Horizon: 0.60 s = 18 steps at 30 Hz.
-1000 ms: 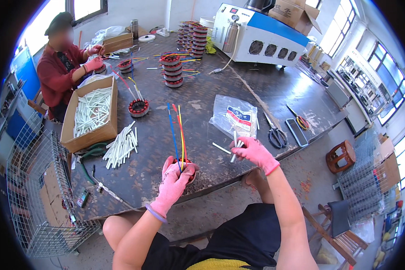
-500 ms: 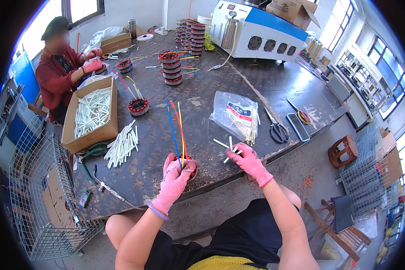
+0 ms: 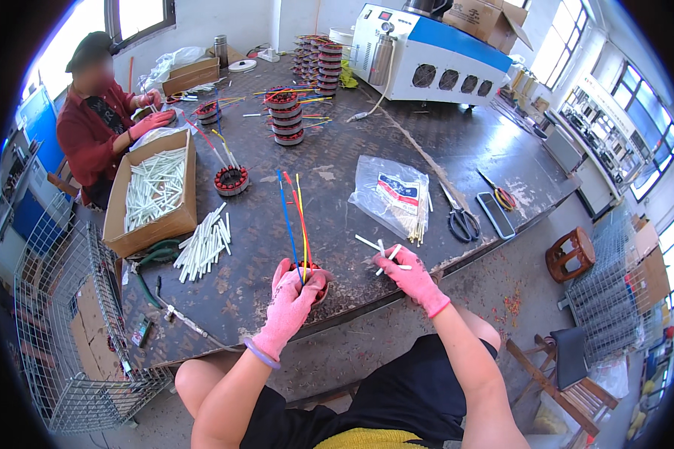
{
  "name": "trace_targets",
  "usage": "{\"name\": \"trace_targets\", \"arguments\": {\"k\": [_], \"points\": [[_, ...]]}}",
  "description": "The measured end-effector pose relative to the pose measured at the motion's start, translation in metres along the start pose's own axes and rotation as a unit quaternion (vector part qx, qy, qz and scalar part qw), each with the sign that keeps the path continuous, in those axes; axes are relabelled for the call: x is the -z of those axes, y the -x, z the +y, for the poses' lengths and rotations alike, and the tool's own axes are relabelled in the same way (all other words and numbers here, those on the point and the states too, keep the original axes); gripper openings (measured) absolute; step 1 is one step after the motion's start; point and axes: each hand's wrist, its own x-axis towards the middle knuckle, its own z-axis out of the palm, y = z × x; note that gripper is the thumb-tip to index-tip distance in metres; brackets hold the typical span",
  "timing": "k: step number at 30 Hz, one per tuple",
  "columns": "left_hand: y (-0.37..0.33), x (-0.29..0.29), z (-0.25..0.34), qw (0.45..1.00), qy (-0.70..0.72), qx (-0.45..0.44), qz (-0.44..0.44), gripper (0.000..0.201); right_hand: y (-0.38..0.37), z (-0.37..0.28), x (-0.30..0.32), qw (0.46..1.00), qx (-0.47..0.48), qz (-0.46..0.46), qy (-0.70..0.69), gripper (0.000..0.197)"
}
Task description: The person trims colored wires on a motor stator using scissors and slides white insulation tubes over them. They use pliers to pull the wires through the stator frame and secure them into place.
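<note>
My left hand (image 3: 292, 297), in a pink glove, is closed on a round motor stator (image 3: 320, 292) at the table's front edge. Blue, red and yellow lead wires (image 3: 301, 232) rise from the stator past my fingers. Several white sleeve tubes (image 3: 386, 258) stick out at different angles from my gloved right hand (image 3: 412, 280), whose fingers are closed on them. That hand is to the right of the stator, apart from it. Left of my left hand lies a loose pile of the same white tubes (image 3: 204, 245).
A cardboard box (image 3: 156, 221) of tubes stands at left, beside another stator (image 3: 231, 180). Farther back is a stator stack (image 3: 286, 120). A plastic bag (image 3: 391, 193), scissors (image 3: 463, 221) and phone (image 3: 496, 215) lie at right. A co-worker (image 3: 101, 120) in pink gloves sits far left.
The white tubes in my right hand have turned a little within the fingers. My left hand stays on the stator. The co-worker's hands have shifted.
</note>
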Motion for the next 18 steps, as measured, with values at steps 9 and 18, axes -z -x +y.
{"name": "trace_targets", "arguments": {"k": [9,18], "points": [[0.001,0.002,0.000,0.993,-0.090,-0.069,0.020,0.018,-0.002,-0.005,-0.004,0.999,-0.033,0.021,0.018,0.029],[-0.008,0.011,0.014,0.991,0.130,-0.035,0.019,0.029,0.002,-0.104,0.009,0.980,-0.041,-0.073,-0.181,0.018]]}}
